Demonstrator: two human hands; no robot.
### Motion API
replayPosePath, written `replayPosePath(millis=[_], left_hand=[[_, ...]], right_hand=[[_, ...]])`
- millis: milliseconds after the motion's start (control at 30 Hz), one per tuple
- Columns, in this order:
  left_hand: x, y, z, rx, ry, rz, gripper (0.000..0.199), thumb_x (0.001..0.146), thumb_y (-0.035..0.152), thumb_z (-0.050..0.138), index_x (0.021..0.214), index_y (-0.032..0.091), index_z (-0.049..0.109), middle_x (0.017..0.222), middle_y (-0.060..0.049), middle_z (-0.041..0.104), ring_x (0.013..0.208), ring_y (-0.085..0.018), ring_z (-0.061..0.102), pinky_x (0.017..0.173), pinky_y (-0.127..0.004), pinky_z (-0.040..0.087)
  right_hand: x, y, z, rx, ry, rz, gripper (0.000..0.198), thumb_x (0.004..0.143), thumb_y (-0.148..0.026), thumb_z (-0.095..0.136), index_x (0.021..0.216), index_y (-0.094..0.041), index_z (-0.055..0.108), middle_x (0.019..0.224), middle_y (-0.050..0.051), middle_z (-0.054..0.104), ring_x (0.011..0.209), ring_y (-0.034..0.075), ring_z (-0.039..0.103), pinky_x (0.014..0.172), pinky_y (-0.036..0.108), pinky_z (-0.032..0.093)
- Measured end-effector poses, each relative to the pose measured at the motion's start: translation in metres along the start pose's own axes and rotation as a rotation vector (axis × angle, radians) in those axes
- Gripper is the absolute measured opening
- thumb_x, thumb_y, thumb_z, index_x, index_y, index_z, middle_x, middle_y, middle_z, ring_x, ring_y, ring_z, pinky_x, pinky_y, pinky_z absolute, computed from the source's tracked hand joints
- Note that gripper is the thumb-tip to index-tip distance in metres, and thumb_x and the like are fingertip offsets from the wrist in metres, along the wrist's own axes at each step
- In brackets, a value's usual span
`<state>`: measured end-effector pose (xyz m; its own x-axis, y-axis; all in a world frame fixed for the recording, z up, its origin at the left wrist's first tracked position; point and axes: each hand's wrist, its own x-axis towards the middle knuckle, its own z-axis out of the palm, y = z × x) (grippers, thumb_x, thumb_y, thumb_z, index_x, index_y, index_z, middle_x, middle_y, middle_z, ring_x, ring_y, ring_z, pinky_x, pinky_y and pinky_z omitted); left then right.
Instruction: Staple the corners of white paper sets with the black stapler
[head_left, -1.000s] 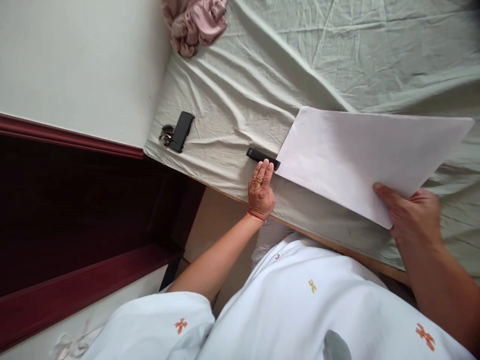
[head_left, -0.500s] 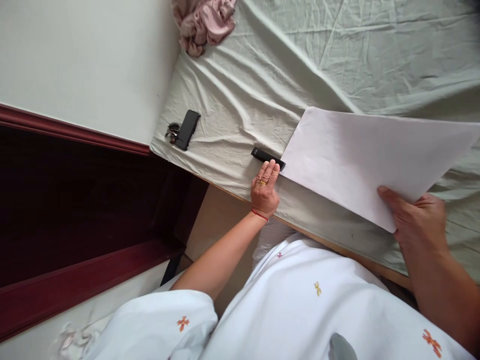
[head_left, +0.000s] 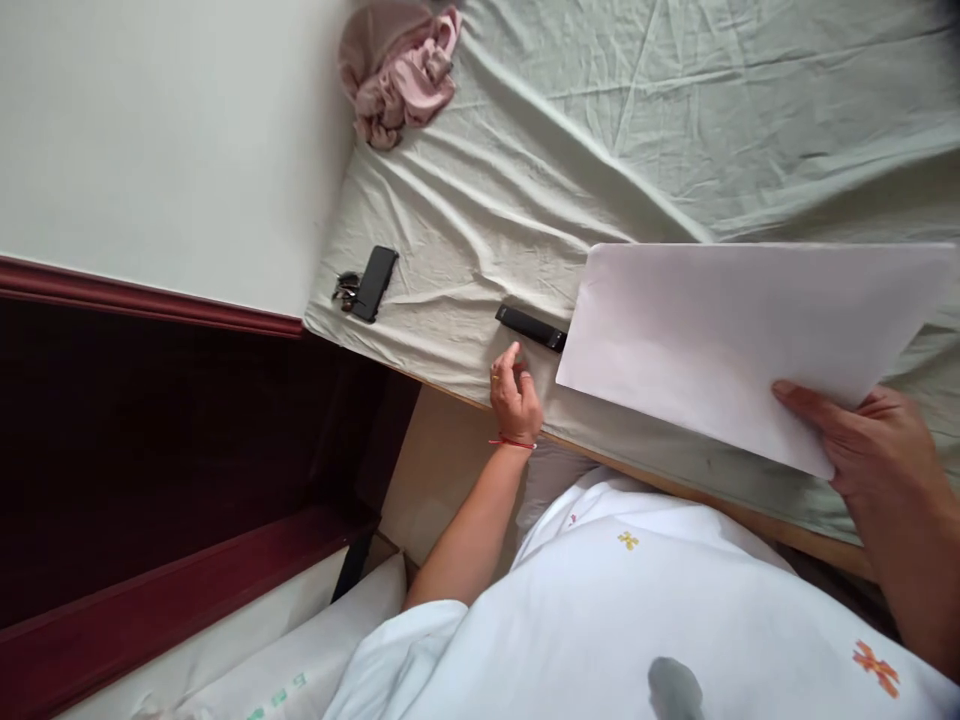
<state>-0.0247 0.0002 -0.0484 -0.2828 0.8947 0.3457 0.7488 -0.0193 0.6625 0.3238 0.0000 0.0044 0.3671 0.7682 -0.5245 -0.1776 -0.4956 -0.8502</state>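
White paper sheets (head_left: 712, 330) are held tilted above the bed, their left edge over the right end of a slim black stapler (head_left: 531, 328). My right hand (head_left: 877, 435) grips the near right corner of the paper, thumb on top and fingers hidden beneath. Just short of the stapler, my left hand (head_left: 516, 395) is off it, fingers loosely bent and apart with nothing in them. The stapler lies on the green-grey bedsheet (head_left: 450, 240).
A black phone (head_left: 375, 284) lies by a bunch of keys (head_left: 346, 290) near the bed's left corner. Crumpled pink cloth (head_left: 405, 80) rests against the wall (head_left: 165, 130). A dark red wooden frame (head_left: 150, 300) stands left of the bed.
My left hand has come off the stapler and drawn back toward me, its fingers now bent. My right hand and the paper have shifted slightly right, with the paper still gripped.
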Motion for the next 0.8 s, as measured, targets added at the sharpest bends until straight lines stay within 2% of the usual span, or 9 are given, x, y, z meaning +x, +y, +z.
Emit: replayPosePath(millis=[67, 133, 267, 367, 400, 467, 567, 700, 800], left_hand=[[0.001, 0.001, -0.003, -0.099, -0.06, -0.079, 0.03, 0.098, 0.029, 0.046, 0.109, 0.018, 0.072, 0.102, -0.01, 0.075, 0.096, -0.021, 0.069, 0.088, -0.035, 0.055], [0.004, 0.003, -0.005, -0.227, -0.141, -0.154, 0.031, 0.098, 0.04, 0.051, 0.096, 0.019, 0.073, 0.088, -0.006, 0.074, 0.085, -0.02, 0.068, 0.081, -0.032, 0.054], [0.01, 0.004, -0.01, -0.569, -0.269, -0.341, 0.049, 0.097, 0.06, 0.05, 0.102, 0.017, 0.075, 0.089, -0.009, 0.076, 0.085, -0.023, 0.069, 0.075, -0.033, 0.053], [0.012, -0.002, -0.013, -0.695, -0.3, -0.366, 0.067, 0.098, 0.068, 0.035, 0.109, 0.015, 0.075, 0.088, -0.011, 0.077, 0.081, -0.022, 0.069, 0.074, -0.035, 0.054], [0.012, -0.005, -0.015, -0.708, -0.311, -0.355, 0.068, 0.098, 0.068, 0.035, 0.111, 0.015, 0.075, 0.087, -0.01, 0.076, 0.079, -0.021, 0.068, 0.074, -0.034, 0.053], [0.012, -0.008, -0.016, -0.703, -0.372, -0.333, 0.058, 0.094, 0.066, 0.05, 0.11, 0.016, 0.075, 0.085, -0.008, 0.076, 0.076, -0.019, 0.066, 0.074, -0.032, 0.052], [0.012, -0.007, -0.014, -0.557, -0.425, -0.3, 0.041, 0.085, 0.055, 0.07, 0.094, 0.015, 0.075, 0.074, -0.003, 0.069, 0.068, -0.015, 0.06, 0.068, -0.027, 0.047], [0.013, 0.002, -0.008, -0.397, -0.325, -0.278, 0.043, 0.088, 0.056, 0.066, 0.072, 0.016, 0.064, 0.058, 0.004, 0.049, 0.057, -0.009, 0.041, 0.057, -0.024, 0.034], [0.014, 0.007, -0.009, -0.309, -0.287, -0.232, 0.054, 0.088, 0.056, 0.065, 0.056, 0.018, 0.044, 0.054, 0.006, 0.032, 0.055, -0.008, 0.029, 0.055, -0.024, 0.026]], right_hand=[[-0.004, -0.001, -0.005, 0.036, 0.008, 0.053, 0.048, 0.042, -0.035, 0.097, 0.086, -0.023, 0.082, 0.097, 0.004, 0.079, 0.08, 0.015, 0.07, 0.065, 0.019, 0.06], [-0.006, 0.001, -0.008, 0.048, 0.017, 0.043, 0.051, 0.038, -0.034, 0.098, 0.085, -0.024, 0.082, 0.095, 0.003, 0.079, 0.085, 0.015, 0.07, 0.071, 0.02, 0.061], [-0.005, 0.012, -0.009, 0.019, -0.046, 0.05, 0.049, 0.039, -0.036, 0.099, 0.083, -0.024, 0.081, 0.094, 0.003, 0.079, 0.084, 0.017, 0.07, 0.071, 0.024, 0.062], [-0.002, 0.021, -0.005, -0.049, -0.102, 0.097, 0.043, 0.046, -0.038, 0.098, 0.083, -0.024, 0.08, 0.09, 0.002, 0.078, 0.075, 0.014, 0.068, 0.064, 0.024, 0.059], [-0.001, 0.023, -0.004, -0.072, -0.121, 0.112, 0.04, 0.048, -0.038, 0.097, 0.081, -0.023, 0.079, 0.087, 0.001, 0.077, 0.072, 0.014, 0.066, 0.062, 0.023, 0.058], [-0.001, 0.025, -0.001, -0.106, -0.155, 0.119, 0.038, 0.051, -0.04, 0.097, 0.078, -0.022, 0.078, 0.083, 0.0, 0.076, 0.07, 0.013, 0.065, 0.059, 0.023, 0.056], [-0.001, 0.027, 0.002, -0.127, -0.185, 0.071, 0.036, 0.055, -0.042, 0.095, 0.081, -0.022, 0.079, 0.087, 0.0, 0.076, 0.073, 0.012, 0.065, 0.063, 0.022, 0.055], [0.002, 0.032, 0.003, -0.078, -0.151, -0.052, 0.041, 0.063, -0.044, 0.091, 0.098, -0.026, 0.08, 0.096, -0.001, 0.077, 0.078, 0.01, 0.065, 0.071, 0.021, 0.055], [0.005, 0.038, 0.002, -0.085, -0.142, -0.159, 0.042, 0.07, -0.045, 0.088, 0.107, -0.027, 0.078, 0.099, -0.002, 0.076, 0.08, 0.008, 0.064, 0.076, 0.019, 0.054]])
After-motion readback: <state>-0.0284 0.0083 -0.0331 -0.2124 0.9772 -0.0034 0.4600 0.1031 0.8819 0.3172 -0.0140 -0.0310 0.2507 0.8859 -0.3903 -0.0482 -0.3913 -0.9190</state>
